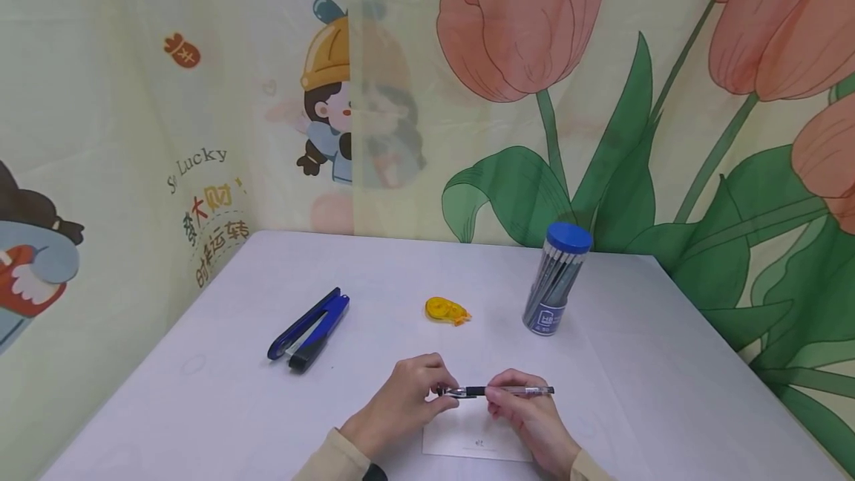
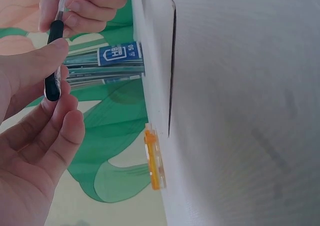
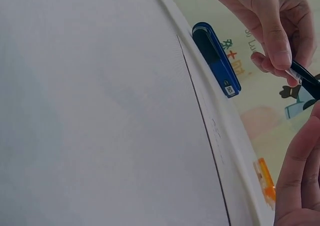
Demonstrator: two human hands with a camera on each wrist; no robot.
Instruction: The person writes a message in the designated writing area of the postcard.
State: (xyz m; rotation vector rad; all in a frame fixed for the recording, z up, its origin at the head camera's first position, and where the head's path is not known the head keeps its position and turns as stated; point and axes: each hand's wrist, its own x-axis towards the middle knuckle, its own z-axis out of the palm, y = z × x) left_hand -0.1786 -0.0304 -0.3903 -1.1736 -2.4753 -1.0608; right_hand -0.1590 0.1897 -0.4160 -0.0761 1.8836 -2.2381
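A: Those beige fabric cuffs [image 1: 334, 459] are nearest, with the hands just beyond. What do they hold?

B: Both hold one thing: the left hand [image 1: 401, 398] pinches the clip end of a slim black-and-clear plastic pen [image 1: 476, 391], and the right hand [image 1: 536, 418] pinches its barrel.

A: Where is it?

B: Up off the desk [image 1: 200, 414], over the far part of a flat white paper card [image 1: 444, 433].

A: How far along is the work?

B: The card bears a small dark handwritten mark [image 1: 479, 443], so I judge some writing done. The step looks like capping or uncapping; I can't tell which. Capping would leave only putting the pen down; uncapping, perhaps more writing. The blue-and-black stapler [image 1: 330, 321] and yellow plastic correction tape [image 1: 444, 309] lie apart, touched by neither hand.

A: Which way does the pen point?

B: Its long axis runs crosswise, nearly level in the head view, the clip end towards the person's left, the clear barrel end towards the right.
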